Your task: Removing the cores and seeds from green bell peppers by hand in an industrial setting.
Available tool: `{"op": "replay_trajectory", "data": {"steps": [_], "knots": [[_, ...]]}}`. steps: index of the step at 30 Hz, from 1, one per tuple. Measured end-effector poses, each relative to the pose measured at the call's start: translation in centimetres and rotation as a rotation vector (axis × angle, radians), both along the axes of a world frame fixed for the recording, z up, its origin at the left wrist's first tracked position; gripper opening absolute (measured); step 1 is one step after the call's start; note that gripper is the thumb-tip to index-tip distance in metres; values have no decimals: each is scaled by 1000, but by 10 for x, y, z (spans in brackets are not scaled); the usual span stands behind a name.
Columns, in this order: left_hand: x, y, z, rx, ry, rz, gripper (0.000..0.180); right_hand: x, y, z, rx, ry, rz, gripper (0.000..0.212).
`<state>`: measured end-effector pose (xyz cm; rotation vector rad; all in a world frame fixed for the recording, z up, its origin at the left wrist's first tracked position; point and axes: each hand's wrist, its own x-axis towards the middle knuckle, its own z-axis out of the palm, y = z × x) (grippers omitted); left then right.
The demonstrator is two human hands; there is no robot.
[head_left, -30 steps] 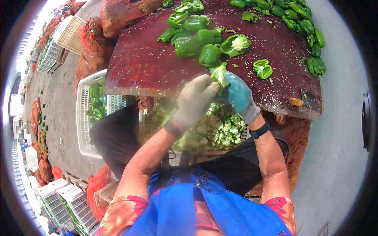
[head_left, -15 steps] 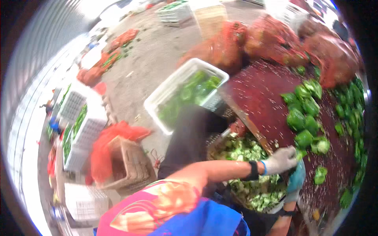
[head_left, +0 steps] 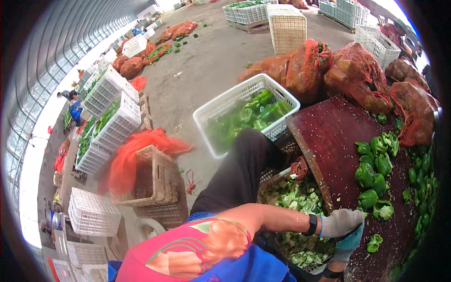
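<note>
My left hand (head_left: pixel 342 223), in a pale knit glove, is closed above the table's near edge. A small sliver of green shows at its fingertips, too little to name. Directly below and partly behind it is my right hand (head_left: pixel 348 243), in a blue-coated glove, with its fingers mostly hidden. Both hands are over the right side of a crate of pepper scraps (head_left: pixel 307 249), full of pale green cores and trimmings. Beside them on the dark red table (head_left: pixel 324 136) lie whole green peppers (head_left: pixel 365 175) and an opened green pepper (head_left: pixel 384 210). A smaller green piece (head_left: pixel 374 243) lies nearer me.
A white crate (head_left: pixel 206 123) of green peppers stands left of the table, beyond my knee. Red mesh sacks (head_left: pixel 354 68) line the far side. More green peppers (head_left: pixel 425 188) are heaped at the right. A brown crate (head_left: pixel 164 176) with red netting (head_left: pixel 136 150) sits at left.
The view has shifted and sharpened. Green between my fingers showed more plainly before; now my left glove covers most of it. My hands remain together by the table edge.
</note>
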<state>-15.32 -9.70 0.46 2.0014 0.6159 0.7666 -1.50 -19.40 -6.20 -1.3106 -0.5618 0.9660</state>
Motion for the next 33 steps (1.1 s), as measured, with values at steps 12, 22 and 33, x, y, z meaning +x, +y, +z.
{"op": "replay_trajectory", "data": {"steps": [12, 22, 33], "knots": [[-63, 23, 14, 114, 587, -986, 15, -18, 34, 57, 145, 577, -284, 41], [35, 35, 10, 453, 603, -243, 23, 61, -30, 79, 484, 617, -545, 36], [75, 49, -3, 721, 724, -263, 28, 61, -33, 80, 444, 615, -500, 41]]}}
